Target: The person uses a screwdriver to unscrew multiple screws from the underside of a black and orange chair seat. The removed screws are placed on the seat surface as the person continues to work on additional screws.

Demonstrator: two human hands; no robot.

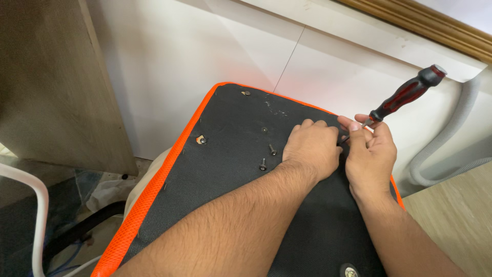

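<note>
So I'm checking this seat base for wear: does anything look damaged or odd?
Yes: the black fabric is torn open around one bolt near the orange edge, baring pale material beneath. Whitish scuffs mark the far end.

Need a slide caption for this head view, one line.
Both hands, left hand and right hand, steady a red-black screwdriver against the chair seat underside.

My left hand (311, 149) knuckles up, fingers curled under, forearm running in from seven o'clock, my right hand (370, 154) just beside it at three o'clock, fingers pinched closed, wrist bent upward
</note>
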